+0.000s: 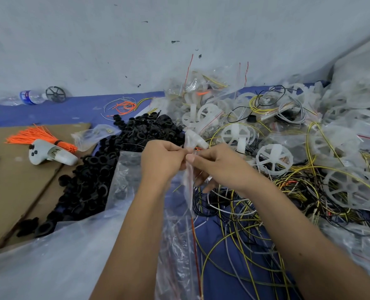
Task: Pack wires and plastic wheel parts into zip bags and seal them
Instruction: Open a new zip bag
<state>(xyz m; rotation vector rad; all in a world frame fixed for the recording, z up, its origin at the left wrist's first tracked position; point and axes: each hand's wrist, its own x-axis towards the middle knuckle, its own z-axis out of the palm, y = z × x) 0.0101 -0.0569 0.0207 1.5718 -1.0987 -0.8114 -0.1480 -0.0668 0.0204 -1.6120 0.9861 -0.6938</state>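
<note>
Now, left hand: fingers pinch the zip bag mouth, steadying it.
Right hand: fingers pinch opposite, likely pressing the seal.

Bare blue cloth surface lies open along the far edge, left of centre, with only a clear plastic water bottle and a dark spoked wheel by the wall. The flat brown cardboard sheet at the left edge carries a bundle of orange wires and a white handheld controller. A heap of black plastic rings blocks the middle. Tangled yellow, black and white wires and white plastic spoked wheels crowd the right side.
</note>
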